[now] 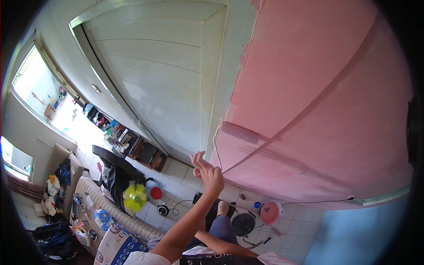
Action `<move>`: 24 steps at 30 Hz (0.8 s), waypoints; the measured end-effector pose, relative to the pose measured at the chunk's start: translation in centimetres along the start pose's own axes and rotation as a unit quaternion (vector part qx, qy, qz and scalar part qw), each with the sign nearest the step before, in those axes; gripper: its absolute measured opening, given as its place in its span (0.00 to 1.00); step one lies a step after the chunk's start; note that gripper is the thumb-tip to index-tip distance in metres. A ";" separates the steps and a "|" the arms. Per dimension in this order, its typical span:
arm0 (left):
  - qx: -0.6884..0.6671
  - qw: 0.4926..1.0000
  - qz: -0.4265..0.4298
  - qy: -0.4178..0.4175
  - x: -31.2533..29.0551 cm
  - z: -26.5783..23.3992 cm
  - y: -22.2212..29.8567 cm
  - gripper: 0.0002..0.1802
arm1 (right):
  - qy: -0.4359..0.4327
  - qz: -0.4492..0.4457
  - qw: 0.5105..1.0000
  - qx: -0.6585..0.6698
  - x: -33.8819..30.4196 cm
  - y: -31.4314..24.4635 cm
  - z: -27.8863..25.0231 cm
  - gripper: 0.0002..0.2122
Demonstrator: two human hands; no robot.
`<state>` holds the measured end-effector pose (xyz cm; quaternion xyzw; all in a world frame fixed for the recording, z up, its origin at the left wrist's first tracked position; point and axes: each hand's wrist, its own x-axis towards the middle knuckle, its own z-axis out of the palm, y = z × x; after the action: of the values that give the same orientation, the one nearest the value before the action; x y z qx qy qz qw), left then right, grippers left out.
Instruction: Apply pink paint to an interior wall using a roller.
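Observation:
My left hand (211, 176) is raised in front of the wall beside the door. A paint roller (240, 132) with a pinkish sleeve lies against the pink wall (304, 110), close to the wall's pale edge. Its bent white frame runs down to my left hand, which grips it; the handle is hidden behind the hand. Some fingers stick out to the left. My right forearm (229, 244) crosses low in front of my body and passes behind my left forearm. That hides my right hand, so its fingers do not show.
A pale door (154, 66) stands left of the pink wall. On the tiled floor are a pink paint bucket (271, 213), a round black stool (243, 224), a red-filled tub (156, 193) and a yellow-green fan (134, 197). A cluttered sofa (95, 198) lies left; a cable (318, 202) runs along the wall.

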<state>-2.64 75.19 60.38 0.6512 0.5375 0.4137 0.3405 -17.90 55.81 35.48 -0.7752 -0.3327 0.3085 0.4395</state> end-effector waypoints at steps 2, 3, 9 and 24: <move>0.011 0.999 0.034 0.012 -0.4 0.3 -2.0 0.38 | -0.014 0.057 0.995 0.086 0.4 -1.6 -1.2 0.19; 0.026 1.000 0.010 0.005 -0.9 0.6 -2.5 0.37 | -0.016 0.163 0.983 0.087 0.2 -1.3 -1.6 0.20; -0.046 0.999 0.016 -0.014 0.0 0.9 2.3 0.39 | -0.016 0.049 0.998 0.028 2.0 1.5 -1.9 0.24; 0.024 0.998 -0.051 0.002 -1.9 2.6 0.3 0.38 | -0.117 0.171 0.973 -0.105 1.2 0.9 -4.7 0.29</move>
<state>-0.32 73.26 59.24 0.6301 0.5805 0.3844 0.3439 -13.33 54.15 36.44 -0.8209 -0.2749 0.4309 0.2547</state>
